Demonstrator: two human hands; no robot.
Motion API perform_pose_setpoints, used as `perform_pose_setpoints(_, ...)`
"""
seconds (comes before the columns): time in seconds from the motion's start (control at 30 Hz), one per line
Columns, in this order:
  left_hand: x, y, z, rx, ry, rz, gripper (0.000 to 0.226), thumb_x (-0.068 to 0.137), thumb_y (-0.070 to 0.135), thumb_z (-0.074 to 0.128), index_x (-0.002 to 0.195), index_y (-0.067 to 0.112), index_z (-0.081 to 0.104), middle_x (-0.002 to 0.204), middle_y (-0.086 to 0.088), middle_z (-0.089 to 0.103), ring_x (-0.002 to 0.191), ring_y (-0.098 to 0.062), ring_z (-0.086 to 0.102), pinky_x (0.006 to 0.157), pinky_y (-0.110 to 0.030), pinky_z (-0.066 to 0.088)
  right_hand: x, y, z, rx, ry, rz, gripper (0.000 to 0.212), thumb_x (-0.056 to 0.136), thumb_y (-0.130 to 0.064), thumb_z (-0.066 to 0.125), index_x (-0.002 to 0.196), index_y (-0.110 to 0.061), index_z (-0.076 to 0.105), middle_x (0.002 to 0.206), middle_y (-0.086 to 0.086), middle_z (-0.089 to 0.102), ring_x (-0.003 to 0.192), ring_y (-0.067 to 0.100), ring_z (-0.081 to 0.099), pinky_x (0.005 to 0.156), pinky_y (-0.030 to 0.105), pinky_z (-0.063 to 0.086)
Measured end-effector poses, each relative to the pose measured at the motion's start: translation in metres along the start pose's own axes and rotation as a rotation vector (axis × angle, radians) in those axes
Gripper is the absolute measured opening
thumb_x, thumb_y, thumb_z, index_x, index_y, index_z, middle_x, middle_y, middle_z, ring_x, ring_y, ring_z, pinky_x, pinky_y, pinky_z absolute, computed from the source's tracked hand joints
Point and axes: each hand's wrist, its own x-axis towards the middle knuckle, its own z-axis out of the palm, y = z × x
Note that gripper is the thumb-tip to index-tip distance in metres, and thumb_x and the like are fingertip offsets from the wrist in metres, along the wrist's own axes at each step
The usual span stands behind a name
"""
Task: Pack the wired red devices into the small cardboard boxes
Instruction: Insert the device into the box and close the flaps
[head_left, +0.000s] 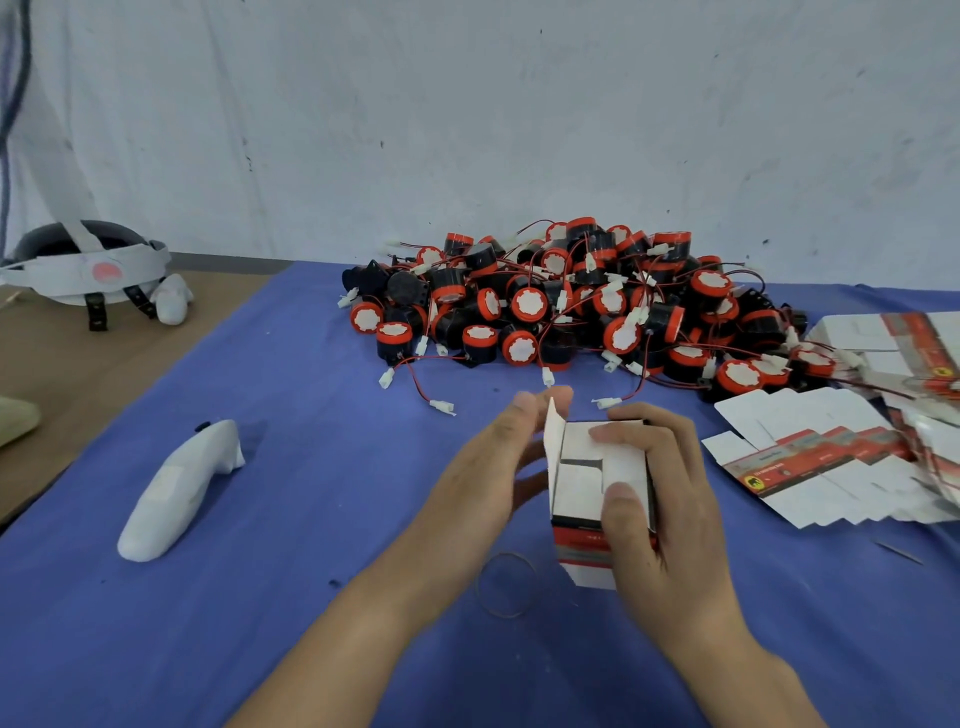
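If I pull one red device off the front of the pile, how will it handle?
Probably light and rigid: the red devices are small round plastic housings. Round bodies may roll once free on the blue cloth. Their thin wires look floppy and are tangled through the pile, so lifting one likely drags neighbours.

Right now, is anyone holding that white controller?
No, the white controller lies by itself on the blue cloth, nothing touching it.
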Motion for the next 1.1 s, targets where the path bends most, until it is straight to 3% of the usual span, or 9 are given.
perform_pose_setpoints(0.07, 0.0, -0.002, 0.002, -0.027, -0.076, -0.075, 0.037, 0.097, 0.058, 0.046, 0.12, 0.038, 0.067, 0.105, 0.014, 0.072, 0.094, -0.003, 0.068, 0.093, -0.035, 0.052, 0.0, 0.001, -0.002, -0.02, -0.02, -0.01, 0.035, 0.088, -0.027, 0.041, 0.114, -0.011, 0.059, 0.125, -0.007, 0.045, 0.117, 0.003, 0.049, 0.087, 0.005, 0.038)
perform_pose_setpoints(0.2, -0.003, -0.004, 0.002, -0.075, -0.113, -0.137, 0.035, 0.094, 0.052, 0.056, 0.123, 0.034, 0.062, 0.119, -0.002, 0.071, 0.111, -0.024, 0.068, 0.095, -0.046, 0.055, -0.001, 0.003, -0.006, -0.064, -0.086, -0.039, 0.04, 0.09, -0.032, 0.043, 0.122, -0.011, 0.056, 0.132, -0.004, 0.045, 0.123, 0.007, 0.048, 0.094, 0.011, 0.04)
perform_pose_setpoints(0.37, -0.003, -0.008, 0.003, 0.034, -0.053, -0.121, 0.026, 0.095, 0.042, 0.064, 0.119, 0.037, 0.056, 0.111, 0.003, 0.072, 0.093, -0.019, 0.073, 0.074, -0.029, 0.057, -0.004, 0.002, -0.006, -0.037, -0.168, -0.009, 0.075, 0.096, -0.069, 0.036, 0.149, -0.016, 0.035, 0.141, -0.006, 0.045, 0.126, 0.008, 0.049, 0.098, 0.013, 0.04)
perform_pose_setpoints(0.57, 0.0, -0.009, 0.007, 0.057, -0.005, -0.103, 0.028, 0.097, 0.022, 0.063, 0.121, 0.032, 0.052, 0.115, 0.001, 0.069, 0.085, -0.01, 0.073, 0.065, -0.024, 0.057, -0.003, -0.002, -0.003, -0.118, -0.175, -0.136, 0.067, 0.098, -0.066, 0.036, 0.146, -0.02, 0.033, 0.142, -0.003, 0.045, 0.124, 0.011, 0.046, 0.104, 0.013, 0.035)
perform_pose_setpoints(0.67, 0.0, -0.009, 0.005, 0.048, -0.027, -0.114, 0.03, 0.097, 0.024, 0.064, 0.124, 0.032, 0.053, 0.116, 0.003, 0.07, 0.091, -0.015, 0.073, 0.069, -0.029, 0.06, -0.003, -0.002, -0.003, -0.113, -0.159, -0.143, 0.065, 0.099, -0.065, 0.034, 0.146, -0.02, 0.032, 0.142, -0.006, 0.04, 0.124, 0.006, 0.043, 0.104, 0.011, 0.033)
perform_pose_setpoints(0.8, -0.001, -0.006, 0.004, -0.102, -0.077, -0.15, 0.026, 0.099, 0.028, 0.061, 0.124, 0.031, 0.058, 0.118, -0.004, 0.07, 0.1, -0.025, 0.072, 0.07, -0.032, 0.058, -0.003, 0.001, -0.005, -0.106, -0.129, -0.14, 0.064, 0.101, -0.063, 0.031, 0.147, -0.018, 0.033, 0.146, -0.007, 0.038, 0.132, 0.016, 0.044, 0.105, 0.019, 0.038)
perform_pose_setpoints(0.93, 0.003, -0.002, 0.002, -0.268, -0.065, -0.245, 0.034, 0.102, 0.037, 0.048, 0.124, 0.019, 0.066, 0.119, -0.012, 0.071, 0.105, -0.025, 0.069, 0.076, -0.032, 0.058, -0.001, 0.002, -0.007, -0.053, -0.129, -0.091, 0.066, 0.1, -0.066, 0.029, 0.151, -0.023, 0.029, 0.149, -0.012, 0.035, 0.136, 0.012, 0.041, 0.099, 0.01, 0.037)
perform_pose_setpoints(1.0, 0.004, -0.001, -0.001, -0.325, -0.088, -0.299, 0.041, 0.101, 0.04, 0.046, 0.125, 0.013, 0.067, 0.119, -0.013, 0.072, 0.107, -0.026, 0.069, 0.082, -0.034, 0.058, 0.001, 0.004, -0.009, -0.039, -0.13, -0.097, 0.063, 0.102, -0.064, 0.027, 0.153, -0.027, 0.026, 0.152, -0.02, 0.031, 0.142, 0.006, 0.036, 0.104, 0.008, 0.033)
perform_pose_setpoints(1.1, 0.003, 0.0, -0.007, -0.316, -0.177, -0.277, 0.048, 0.103, 0.043, 0.043, 0.132, 0.01, 0.063, 0.129, -0.016, 0.066, 0.122, -0.033, 0.061, 0.097, -0.041, 0.055, 0.001, 0.007, -0.009, -0.059, -0.151, -0.125, 0.06, 0.104, -0.058, 0.026, 0.156, -0.027, 0.023, 0.161, -0.019, 0.023, 0.149, 0.008, 0.028, 0.113, 0.014, 0.027)
